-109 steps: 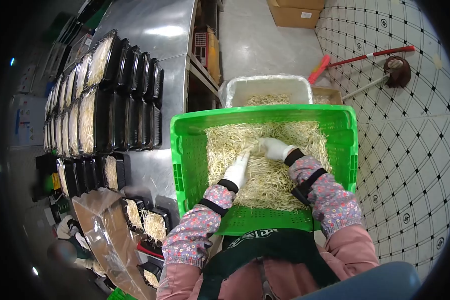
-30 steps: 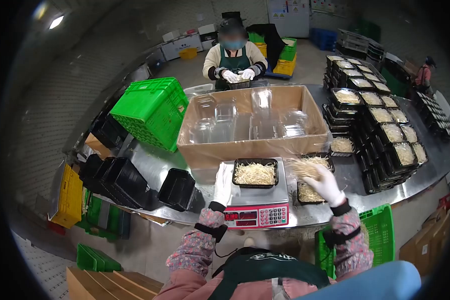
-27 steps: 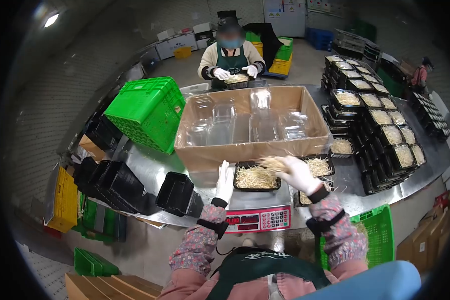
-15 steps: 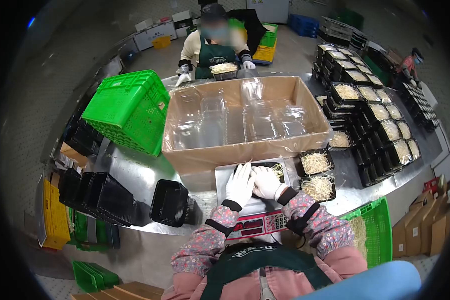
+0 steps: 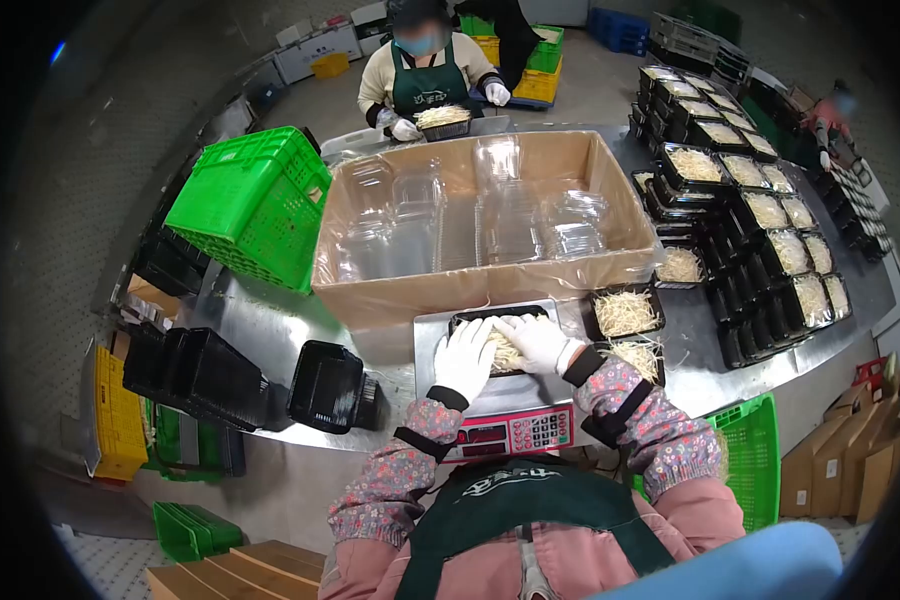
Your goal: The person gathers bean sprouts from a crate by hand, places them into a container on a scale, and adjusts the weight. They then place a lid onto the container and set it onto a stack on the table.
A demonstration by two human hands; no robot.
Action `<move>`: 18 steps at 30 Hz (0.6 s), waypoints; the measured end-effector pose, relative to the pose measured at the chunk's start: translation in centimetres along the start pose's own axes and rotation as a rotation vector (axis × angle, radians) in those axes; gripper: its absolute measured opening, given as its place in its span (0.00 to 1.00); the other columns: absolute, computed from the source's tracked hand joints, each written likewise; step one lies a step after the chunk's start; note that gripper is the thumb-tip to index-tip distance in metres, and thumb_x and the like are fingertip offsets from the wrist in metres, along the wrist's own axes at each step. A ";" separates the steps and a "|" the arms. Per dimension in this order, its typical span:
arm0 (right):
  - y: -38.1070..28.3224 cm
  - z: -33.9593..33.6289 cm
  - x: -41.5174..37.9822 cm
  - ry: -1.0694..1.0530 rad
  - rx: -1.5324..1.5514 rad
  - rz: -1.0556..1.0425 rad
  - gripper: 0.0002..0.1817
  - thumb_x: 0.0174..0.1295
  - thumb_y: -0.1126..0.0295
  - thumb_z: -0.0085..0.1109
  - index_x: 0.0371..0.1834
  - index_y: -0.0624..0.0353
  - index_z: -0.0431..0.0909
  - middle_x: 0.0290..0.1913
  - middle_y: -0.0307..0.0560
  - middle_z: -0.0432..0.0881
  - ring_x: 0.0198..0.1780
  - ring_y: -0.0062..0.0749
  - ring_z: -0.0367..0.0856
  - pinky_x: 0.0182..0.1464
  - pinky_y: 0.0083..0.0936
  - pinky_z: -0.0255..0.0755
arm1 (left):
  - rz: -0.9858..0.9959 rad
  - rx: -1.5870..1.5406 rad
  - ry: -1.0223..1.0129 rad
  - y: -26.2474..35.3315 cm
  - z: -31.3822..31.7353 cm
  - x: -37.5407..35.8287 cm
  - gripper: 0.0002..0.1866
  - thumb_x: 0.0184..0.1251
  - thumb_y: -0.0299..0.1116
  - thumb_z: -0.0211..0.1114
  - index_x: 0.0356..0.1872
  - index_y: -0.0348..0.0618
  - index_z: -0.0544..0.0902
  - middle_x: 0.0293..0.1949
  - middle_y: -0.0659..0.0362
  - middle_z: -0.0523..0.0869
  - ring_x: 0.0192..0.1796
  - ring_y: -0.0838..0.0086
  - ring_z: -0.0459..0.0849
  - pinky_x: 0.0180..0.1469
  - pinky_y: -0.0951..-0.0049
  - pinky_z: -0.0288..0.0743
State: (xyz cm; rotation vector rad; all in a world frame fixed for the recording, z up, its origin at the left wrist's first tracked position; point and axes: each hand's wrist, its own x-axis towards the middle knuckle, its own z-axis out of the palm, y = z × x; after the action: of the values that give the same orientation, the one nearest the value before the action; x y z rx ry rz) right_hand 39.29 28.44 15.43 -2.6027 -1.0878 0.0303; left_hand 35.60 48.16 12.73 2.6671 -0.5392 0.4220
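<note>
A black tray of bean sprouts (image 5: 506, 356) rests on the metal pan of a red digital scale (image 5: 513, 434) in front of me. My left hand (image 5: 463, 358), in a white glove, lies over the tray's left side with fingers stretched out. From the right, my right hand (image 5: 538, 344), gloved too, reaches across the tray with its fingers extended over the sprouts. Both hands touch the tray or its contents, and they cover much of it. Right of the scale stand two more filled trays, a farther one (image 5: 626, 313) and a nearer one (image 5: 638, 358).
A cardboard box (image 5: 480, 283) of clear plastic lids stands beyond the scale. Empty black trays (image 5: 326, 385) and a green crate (image 5: 255, 205) are on the left. Stacked filled trays (image 5: 770, 215) occupy the right. Across the table, a person (image 5: 430, 80) is beside another sprout tray.
My right hand's fingers have gone from curled to stretched over the sprouts, and my hands have moved apart slightly. The person opposite has brought a hand to their tray. The view has shifted.
</note>
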 end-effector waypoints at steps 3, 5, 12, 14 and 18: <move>2.2 -1.4 -0.8 -0.067 0.003 0.043 0.43 0.53 0.57 0.67 0.71 0.66 0.62 0.54 0.58 0.78 0.55 0.51 0.77 0.56 0.40 0.73 | -0.067 0.052 -0.073 -0.3 0.8 0.2 0.25 0.72 0.45 0.53 0.67 0.51 0.72 0.62 0.58 0.78 0.66 0.64 0.73 0.62 0.49 0.67; 2.6 -1.5 -1.3 0.014 -0.039 0.039 0.32 0.55 0.61 0.63 0.62 0.67 0.71 0.48 0.58 0.81 0.50 0.51 0.81 0.52 0.39 0.76 | -0.061 0.085 -0.071 -0.1 1.0 0.5 0.25 0.72 0.46 0.53 0.67 0.50 0.72 0.61 0.59 0.79 0.64 0.64 0.75 0.60 0.49 0.69; 4.0 -2.7 -3.1 0.124 -0.005 0.080 0.10 0.59 0.63 0.61 0.36 0.56 0.84 0.31 0.53 0.84 0.35 0.51 0.84 0.40 0.42 0.77 | -0.159 0.138 -0.223 1.3 0.1 0.8 0.27 0.74 0.44 0.50 0.71 0.47 0.66 0.64 0.53 0.75 0.66 0.61 0.73 0.66 0.51 0.64; 4.9 -5.7 -4.7 0.137 0.089 0.136 0.10 0.57 0.63 0.61 0.31 0.58 0.82 0.30 0.55 0.83 0.37 0.52 0.83 0.41 0.42 0.77 | -0.125 0.157 -0.194 1.3 0.3 0.8 0.27 0.74 0.43 0.51 0.70 0.44 0.67 0.63 0.52 0.76 0.66 0.60 0.73 0.67 0.53 0.64; 9.0 -10.1 -8.8 0.164 0.235 0.231 0.13 0.58 0.63 0.64 0.37 0.63 0.85 0.32 0.60 0.84 0.38 0.52 0.84 0.42 0.40 0.75 | -0.017 0.037 -0.023 0.3 0.4 0.2 0.27 0.73 0.45 0.52 0.69 0.47 0.69 0.66 0.52 0.74 0.67 0.56 0.71 0.67 0.55 0.64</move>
State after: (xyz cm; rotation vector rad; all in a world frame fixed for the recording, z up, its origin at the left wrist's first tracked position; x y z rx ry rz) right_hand 40.73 13.52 21.39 -2.4542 -0.6805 -0.0027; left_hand 35.75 47.70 12.49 2.7136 -0.5200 0.4003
